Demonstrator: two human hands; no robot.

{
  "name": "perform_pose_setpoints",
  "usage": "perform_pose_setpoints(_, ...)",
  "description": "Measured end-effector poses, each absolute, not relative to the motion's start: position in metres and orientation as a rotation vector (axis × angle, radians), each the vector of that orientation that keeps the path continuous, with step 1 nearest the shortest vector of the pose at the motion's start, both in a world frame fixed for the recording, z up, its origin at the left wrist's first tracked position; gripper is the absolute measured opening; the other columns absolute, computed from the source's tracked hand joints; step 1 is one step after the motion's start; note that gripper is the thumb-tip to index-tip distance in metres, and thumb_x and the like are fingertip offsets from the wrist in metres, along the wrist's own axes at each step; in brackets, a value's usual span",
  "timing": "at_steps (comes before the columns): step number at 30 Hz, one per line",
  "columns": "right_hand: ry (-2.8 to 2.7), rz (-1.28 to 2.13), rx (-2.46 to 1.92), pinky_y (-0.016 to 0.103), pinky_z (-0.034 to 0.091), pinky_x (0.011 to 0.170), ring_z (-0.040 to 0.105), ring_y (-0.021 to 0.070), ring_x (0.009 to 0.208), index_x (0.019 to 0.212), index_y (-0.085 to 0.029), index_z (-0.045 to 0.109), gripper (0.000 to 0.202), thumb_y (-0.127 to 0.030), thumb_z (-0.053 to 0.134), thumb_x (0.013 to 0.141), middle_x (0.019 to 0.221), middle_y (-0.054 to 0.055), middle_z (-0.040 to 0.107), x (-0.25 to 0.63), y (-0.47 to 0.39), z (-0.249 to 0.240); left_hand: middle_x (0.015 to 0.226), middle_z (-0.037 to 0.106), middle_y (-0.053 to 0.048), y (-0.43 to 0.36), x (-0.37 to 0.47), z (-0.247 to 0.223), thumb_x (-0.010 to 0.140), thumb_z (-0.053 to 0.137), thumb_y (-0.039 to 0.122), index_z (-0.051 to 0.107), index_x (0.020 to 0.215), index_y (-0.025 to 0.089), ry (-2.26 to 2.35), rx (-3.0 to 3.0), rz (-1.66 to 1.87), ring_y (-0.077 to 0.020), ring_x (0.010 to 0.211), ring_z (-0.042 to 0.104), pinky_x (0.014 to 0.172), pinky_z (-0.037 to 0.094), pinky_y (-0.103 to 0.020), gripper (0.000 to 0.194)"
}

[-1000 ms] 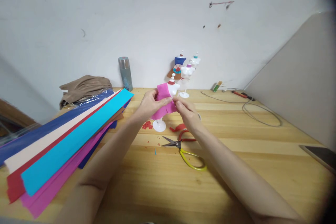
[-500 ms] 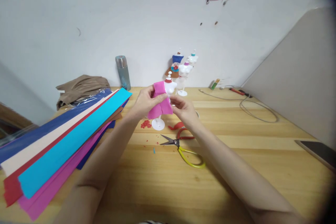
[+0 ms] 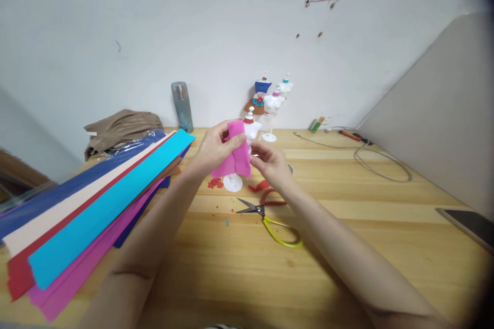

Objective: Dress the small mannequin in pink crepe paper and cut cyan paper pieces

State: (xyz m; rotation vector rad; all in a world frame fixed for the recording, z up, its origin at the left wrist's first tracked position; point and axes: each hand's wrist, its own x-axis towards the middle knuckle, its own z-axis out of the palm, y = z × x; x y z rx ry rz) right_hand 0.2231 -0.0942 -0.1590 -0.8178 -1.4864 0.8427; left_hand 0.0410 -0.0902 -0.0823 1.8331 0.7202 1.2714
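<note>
A small white mannequin (image 3: 252, 130) with a red neck band stands on a round white base (image 3: 232, 183) near the middle of the table. My left hand (image 3: 216, 145) pinches a pink sheet (image 3: 240, 157) against the front of the mannequin, thumb on top. The sheet covers much of the torso and hangs down toward the base. At the mannequin's right side is my right hand (image 3: 270, 160), its thumb and fingertips close together; what they hold, if anything, is too small to make out.
Scissors (image 3: 262, 211) lie open before the mannequin, beside red scraps (image 3: 215, 183). Coloured sheets (image 3: 111, 200) fill the left. Behind stand other mannequins (image 3: 274, 102) and a flask (image 3: 182, 108). A cable (image 3: 358, 157) and a dark flat device (image 3: 466, 223) lie at right.
The pink sheet's lower edge has shifted down and left and hangs more upright. My right hand's fingertips have come slightly away from the sheet.
</note>
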Motion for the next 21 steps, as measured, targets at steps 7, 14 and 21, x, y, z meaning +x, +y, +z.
perform_pose_setpoints(7, -1.518, 0.826, -0.844, 0.041, 0.057, 0.085, 0.069, 0.0221, 0.089, 0.107, -0.027, 0.075, 0.035, -0.046, 0.08, 0.078, 0.103, 0.005, 0.078, 0.2258, -0.0953, -0.1583, 0.111, 0.077, -0.012, -0.0886, 0.0462, -0.0846, 0.086, 0.07, 0.037, 0.071, 0.115, 0.013, 0.696, 1.836, 1.334, -0.0216, 0.097, 0.07, 0.084, 0.056, -0.032, 0.038)
perform_pose_setpoints(14, -1.497, 0.87, -0.853, 0.041, 0.058, 0.086, 0.07, 0.0226, 0.09, 0.105, -0.027, 0.076, 0.033, -0.041, 0.082, 0.076, 0.103, 0.005, 0.078, 0.2261, -0.0983, -0.1531, 0.12, 0.075, -0.013, -0.0878, 0.0501, -0.0877, 0.083, 0.074, 0.037, 0.069, 0.117, 0.015, 0.651, 1.775, 1.399, -0.0214, 0.104, 0.069, 0.088, 0.057, -0.033, 0.041)
perform_pose_setpoints(21, -1.442, 0.866, -0.868, 0.041, 0.059, 0.082, 0.069, 0.023, 0.089, 0.106, -0.027, 0.076, 0.035, -0.042, 0.081, 0.076, 0.104, 0.006, 0.077, 0.2255, -0.0987, -0.1513, 0.103, 0.075, -0.008, -0.0857, 0.0505, -0.0915, 0.07, 0.085, 0.038, 0.069, 0.107, 0.016, 0.646, 1.657, 1.357, -0.0191, 0.091, 0.068, 0.082, 0.057, -0.032, 0.046)
